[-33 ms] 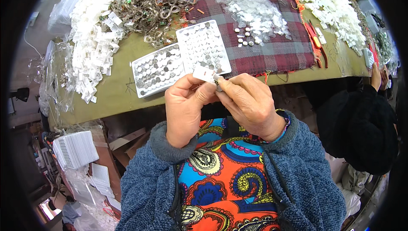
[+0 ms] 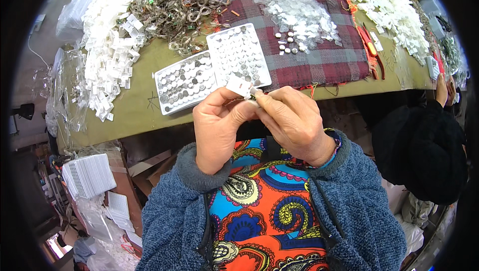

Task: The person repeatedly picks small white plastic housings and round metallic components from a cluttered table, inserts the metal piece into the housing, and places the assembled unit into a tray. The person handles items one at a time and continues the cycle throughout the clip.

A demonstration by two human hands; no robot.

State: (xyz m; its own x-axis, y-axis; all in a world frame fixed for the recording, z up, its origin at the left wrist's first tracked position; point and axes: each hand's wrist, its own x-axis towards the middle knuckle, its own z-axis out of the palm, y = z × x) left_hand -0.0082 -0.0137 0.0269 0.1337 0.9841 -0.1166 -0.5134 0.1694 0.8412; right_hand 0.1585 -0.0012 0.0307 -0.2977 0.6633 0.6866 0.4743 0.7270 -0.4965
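Observation:
My left hand pinches a small flat white plastic piece between thumb and fingers, above the near edge of the table. Against its right end, the fingertips of my right hand are closed on a small greyish part, mostly hidden by the fingers. Just beyond, a white tray holds rows of small round button cells, some white and some silver. A second white tray of similar cells lies to its left, partly under the first.
White plastic pieces are heaped at left, beside tangled clear-grey loops. A plaid cloth bears clear plastic bits and several loose cells. Red-handled pliers lie at right. Another person's hand is at far right.
Both hands stay in place. The white plastic piece is tilted slightly differently, and my fingertips have shifted a little around the small part.

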